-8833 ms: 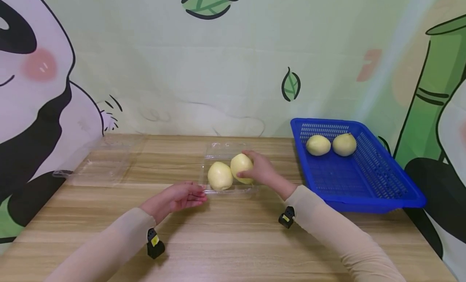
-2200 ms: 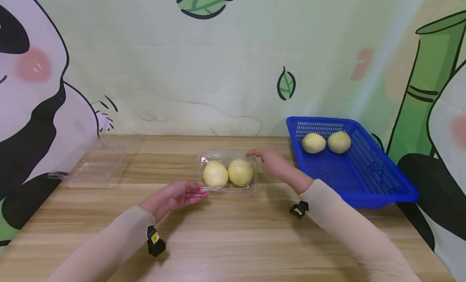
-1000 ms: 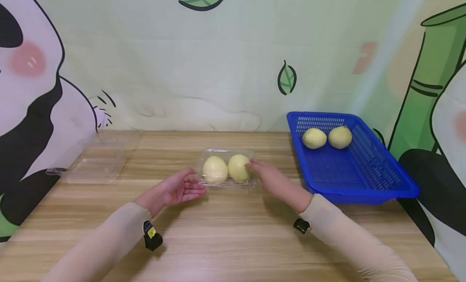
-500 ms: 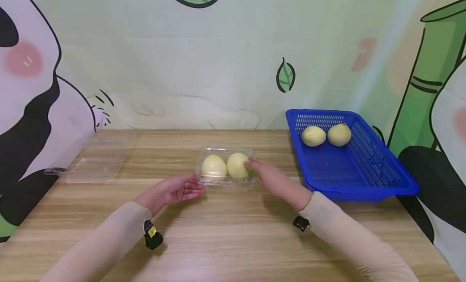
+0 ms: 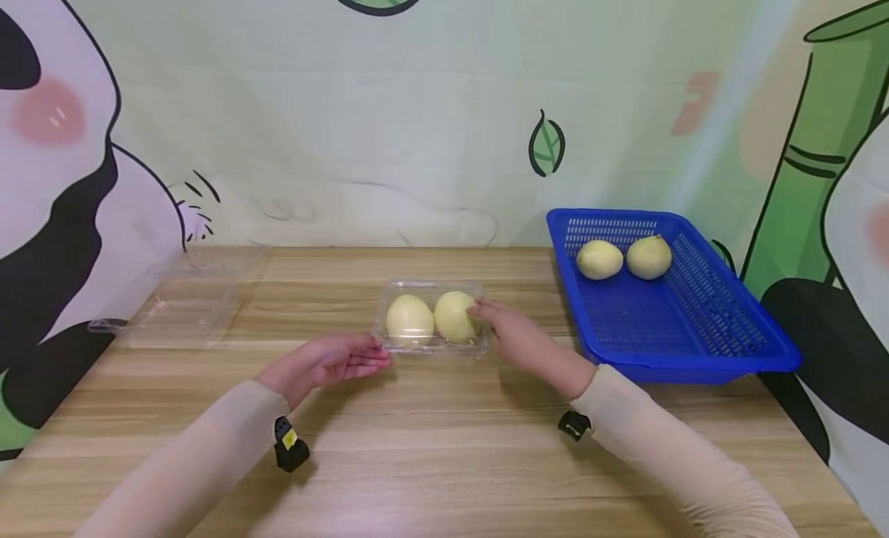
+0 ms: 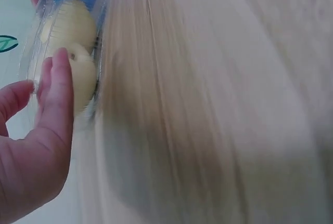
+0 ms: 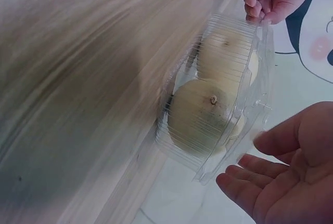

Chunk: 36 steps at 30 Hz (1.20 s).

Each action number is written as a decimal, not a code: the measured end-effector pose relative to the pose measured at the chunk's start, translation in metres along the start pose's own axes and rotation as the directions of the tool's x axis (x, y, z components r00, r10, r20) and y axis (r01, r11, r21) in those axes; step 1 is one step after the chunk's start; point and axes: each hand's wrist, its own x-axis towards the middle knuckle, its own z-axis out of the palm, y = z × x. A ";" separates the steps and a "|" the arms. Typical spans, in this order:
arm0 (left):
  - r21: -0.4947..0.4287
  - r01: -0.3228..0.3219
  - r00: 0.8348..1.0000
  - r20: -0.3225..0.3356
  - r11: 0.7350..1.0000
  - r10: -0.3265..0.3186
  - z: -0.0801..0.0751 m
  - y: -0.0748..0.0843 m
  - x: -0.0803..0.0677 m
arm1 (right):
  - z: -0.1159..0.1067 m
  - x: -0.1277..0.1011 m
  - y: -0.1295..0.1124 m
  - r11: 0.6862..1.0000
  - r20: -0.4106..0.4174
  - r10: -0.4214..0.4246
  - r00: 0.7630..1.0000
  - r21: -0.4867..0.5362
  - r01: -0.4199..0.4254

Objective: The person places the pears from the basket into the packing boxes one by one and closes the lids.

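Observation:
A clear plastic clamshell box (image 5: pixel 432 348) stands mid-table with its lid down. Inside lie two pale yellow round fruits, a left one (image 5: pixel 410 320) and a right one (image 5: pixel 454 317), side by side; short stems show in the right wrist view. My left hand (image 5: pixel 333 364) pinches the box's near left corner, its thumb and fingers either side of the rim (image 6: pixel 34 86). At the right end is my right hand (image 5: pixel 521 336), fingers extended and thumb apart. In the right wrist view the right thumb (image 7: pixel 281 138) is close to the rim; contact is unclear.
A blue perforated basket (image 5: pixel 681 368) stands on the right with two more pale fruits (image 5: pixel 599 260) at its back. Another clear plastic container (image 5: pixel 184 306) lies at the far left. A printed cloth backdrop (image 5: pixel 347 137) hangs behind the wooden table (image 5: pixel 444 461).
Earlier my right hand held the right fruit in the uncovered box. It then let go, and the lid came down. Over the last half second the hands have barely moved.

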 end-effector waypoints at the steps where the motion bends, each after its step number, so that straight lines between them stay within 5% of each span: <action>1: 0.029 -0.003 1.000 0.004 1.000 0.003 0.001 0.001 0.000 | 0.000 0.000 0.001 1.000 -0.005 0.010 1.000 0.015 -0.010; 5: 0.250 -0.029 0.998 -0.049 0.968 0.043 0.002 0.007 -0.003 | 0.000 0.001 0.003 0.997 -0.026 0.037 0.999 0.069 -0.035; 7: 0.438 -0.053 0.985 -0.124 0.898 0.119 0.003 0.013 -0.005 | 0.000 0.001 0.004 0.997 -0.039 0.030 0.999 0.069 -0.027; 9: 0.621 -0.090 0.953 -0.173 0.778 0.248 0.004 0.019 -0.008 | 0.000 0.001 0.005 0.997 -0.041 0.027 0.999 0.072 -0.024; 11: 0.768 -0.121 0.906 -0.173 0.629 0.385 0.007 0.024 -0.009 | 0.000 0.001 0.005 0.996 -0.039 0.026 0.999 0.081 -0.023; 14: 0.882 -0.211 0.844 -0.053 0.422 0.533 0.014 0.030 -0.007 | 0.001 0.000 0.006 0.994 -0.040 0.031 0.999 0.103 -0.026; 17: 0.925 -0.278 0.811 0.081 0.259 0.580 0.023 0.034 -0.002 | 0.001 -0.002 0.007 0.992 -0.049 0.034 0.998 0.125 -0.028; 20: 0.935 -0.323 0.787 0.180 0.146 0.589 0.032 0.038 0.004 | 0.001 -0.004 0.007 0.989 -0.058 0.036 0.998 0.148 -0.027; 24: 0.931 -0.359 0.763 0.253 0.065 0.595 0.040 0.043 0.014 | 0.000 -0.007 0.008 0.987 -0.059 0.044 0.997 0.158 -0.035; 31: 0.923 -0.383 0.764 0.303 0.023 0.570 0.042 0.049 0.024 | -0.001 -0.009 0.009 0.973 -0.051 0.080 0.996 0.223 -0.067; 34: 0.926 -0.377 0.768 0.309 0.006 0.561 0.043 0.050 0.025 | 0.002 -0.009 0.012 0.910 -0.028 0.169 0.985 0.388 -0.146; 36: 0.928 -0.372 0.771 0.306 0.003 0.559 0.043 0.049 0.026 | 0.005 -0.009 0.014 0.820 -0.005 0.260 0.966 0.529 -0.218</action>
